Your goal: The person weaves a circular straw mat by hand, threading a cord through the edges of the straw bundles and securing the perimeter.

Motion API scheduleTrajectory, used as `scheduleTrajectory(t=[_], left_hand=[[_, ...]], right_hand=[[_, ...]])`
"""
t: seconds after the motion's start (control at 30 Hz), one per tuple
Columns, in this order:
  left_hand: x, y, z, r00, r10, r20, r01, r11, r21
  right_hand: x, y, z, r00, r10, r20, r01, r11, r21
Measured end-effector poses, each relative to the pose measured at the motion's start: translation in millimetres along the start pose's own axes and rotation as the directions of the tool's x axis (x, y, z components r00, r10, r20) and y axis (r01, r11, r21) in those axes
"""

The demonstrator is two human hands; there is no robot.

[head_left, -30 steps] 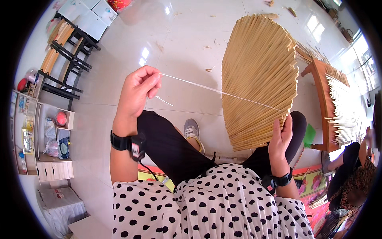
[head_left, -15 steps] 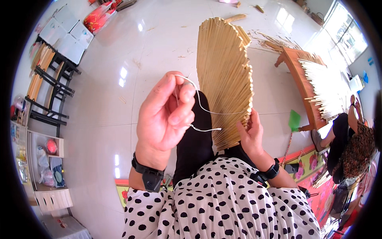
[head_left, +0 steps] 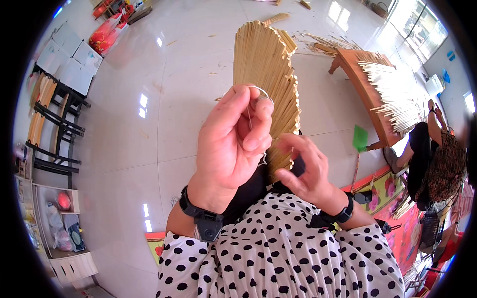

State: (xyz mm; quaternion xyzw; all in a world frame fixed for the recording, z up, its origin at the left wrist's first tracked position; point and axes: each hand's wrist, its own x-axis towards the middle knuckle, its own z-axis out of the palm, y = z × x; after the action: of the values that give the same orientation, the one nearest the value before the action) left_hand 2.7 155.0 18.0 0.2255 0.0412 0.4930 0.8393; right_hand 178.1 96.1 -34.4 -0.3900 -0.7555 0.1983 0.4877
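A long, fan-like piece of pale straw-coloured stalks (head_left: 258, 54) stands out in front of my lap, its cut ends forming a stepped right edge. In front of it my left hand (head_left: 231, 139) is closed in a pinch on a white thread (head_left: 266, 91), which loops over the fingertips; a loose end hangs below the fingers. Whether a needle is in the pinch I cannot tell. Beside the lower right edge of the stalks my right hand (head_left: 310, 171) has its fingers apart and slightly blurred, with nothing visible in it.
To the right, a brown wooden bench (head_left: 360, 82) carries a spread of pale sticks (head_left: 390, 94). A seated person (head_left: 437, 166) is beyond it. A green flag-like piece (head_left: 359, 138) stands near the bench leg. Stacked black-framed furniture (head_left: 57, 129) and a shelf unit (head_left: 69, 238) line the left.
My right hand has let go of the stalks' edge and opened. My left hand has moved right with the thread, closer to the right hand. The view has shifted slightly.
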Motion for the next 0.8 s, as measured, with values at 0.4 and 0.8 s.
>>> scheduleTrajectory(t=[0.4,0.8], left_hand=[[4.0,18.2,-15.0,0.765,0.48,0.429,-0.042,-0.628,0.777],[-13.6,-12.3,-13.4,0.73,-0.24,0.64,-0.631,-0.597,0.495]], right_hand=[[0.5,14.2,-18.7,0.821,0.475,0.317,-0.556,0.537,0.634],[-3.1,12.3,-39.0,0.668,0.541,0.51,-0.744,0.502,0.442]])
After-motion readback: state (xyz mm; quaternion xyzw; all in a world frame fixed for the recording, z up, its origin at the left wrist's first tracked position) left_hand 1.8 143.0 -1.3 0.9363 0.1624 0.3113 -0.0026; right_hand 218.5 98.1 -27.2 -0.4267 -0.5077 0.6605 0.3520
